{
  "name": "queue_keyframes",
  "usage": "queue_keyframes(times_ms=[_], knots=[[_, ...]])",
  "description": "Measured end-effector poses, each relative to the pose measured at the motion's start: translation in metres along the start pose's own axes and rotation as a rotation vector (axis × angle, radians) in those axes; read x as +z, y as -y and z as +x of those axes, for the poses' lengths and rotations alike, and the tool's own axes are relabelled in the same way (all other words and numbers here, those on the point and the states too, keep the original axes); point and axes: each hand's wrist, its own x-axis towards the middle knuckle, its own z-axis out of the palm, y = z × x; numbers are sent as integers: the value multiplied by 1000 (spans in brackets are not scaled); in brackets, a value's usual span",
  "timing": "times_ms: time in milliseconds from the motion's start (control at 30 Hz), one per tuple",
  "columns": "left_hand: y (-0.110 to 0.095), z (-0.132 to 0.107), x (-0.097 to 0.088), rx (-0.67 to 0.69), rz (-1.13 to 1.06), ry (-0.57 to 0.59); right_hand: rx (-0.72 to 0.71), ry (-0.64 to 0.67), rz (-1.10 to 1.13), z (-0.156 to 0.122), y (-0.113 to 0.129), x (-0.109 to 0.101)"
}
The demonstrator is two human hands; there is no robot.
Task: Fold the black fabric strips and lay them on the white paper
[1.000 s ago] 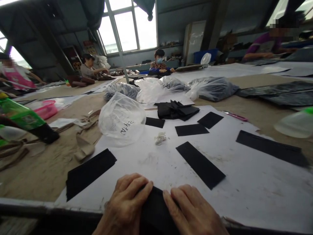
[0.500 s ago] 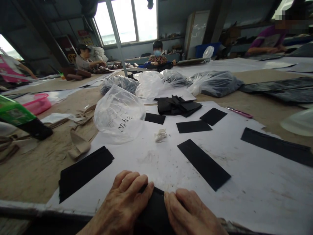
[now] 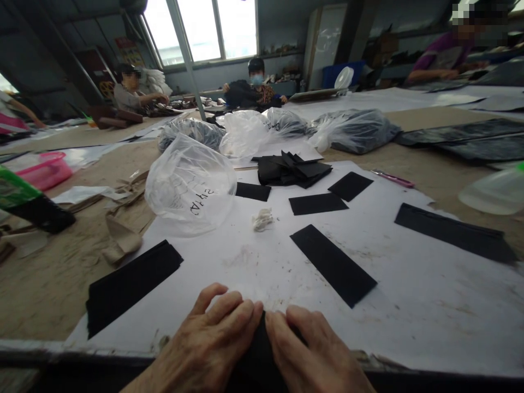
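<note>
Both my hands meet at the table's near edge on a black sheet piece (image 3: pixel 258 355), whose material I cannot make out for certain. My left hand (image 3: pixel 213 333) has its fingers bent and pressed on the piece's left side. From the other side my right hand (image 3: pixel 309 344) pinches its edge, fingertips close to the left ones. Much of the piece is hidden under the hands. On the white paper (image 3: pixel 229 278) around them lie a black strip stack (image 3: pixel 133 284) to the left and a single black strip (image 3: pixel 333 265) to the right.
Ahead are a crumpled white scrap (image 3: pixel 262 219), a clear plastic bag (image 3: pixel 190 188), and a heap of black pieces (image 3: pixel 292 169). A pink-handled cutter (image 3: pixel 393 178) and another black strip stack (image 3: pixel 454 232) lie right. A green-and-black bottle (image 3: pixel 33 202) is left. Several people work across the table.
My hands have drawn closer together over the black piece, so less of it shows between them. The whole view has shifted slightly. A person at the back has lifted some dark material.
</note>
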Motion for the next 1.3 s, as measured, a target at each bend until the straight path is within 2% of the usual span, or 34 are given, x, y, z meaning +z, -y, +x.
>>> queue_keyframes(times_ms=[67,167,233,333,400,500,567,700,833,900,1000,1100,1300], knots=[[2,1,-4,5,-30,97,-20,-23,-41,-2,3,3],[1,1,-10,-58,-36,232,17,81,97,-3,-5,-9],[-2,0,-12,-82,-25,277,122,145,214,-4,-15,-25],[-5,-1,-14,-119,-21,264,256,237,264,-7,-24,-48],[-6,-1,-14,-120,-23,268,198,216,215,-8,-24,-53],[-5,0,-14,-87,-25,298,15,185,82,-10,-20,-47],[-4,-1,-13,-84,-11,295,-34,189,22,-12,-17,-39],[0,-4,-12,-47,21,253,-66,73,-31,-19,-15,-29],[4,-6,-14,-52,2,294,-74,205,-14,-21,-19,-36],[5,-6,-15,-46,10,298,-51,161,13,-22,-20,-36],[3,-6,-18,-3,84,207,-43,52,13,-26,-20,-29],[0,-8,-19,-18,143,93,-64,16,-31,-31,-19,-22],[-1,-24,-13,-141,190,61,-30,19,-19,-31,-22,-27]])
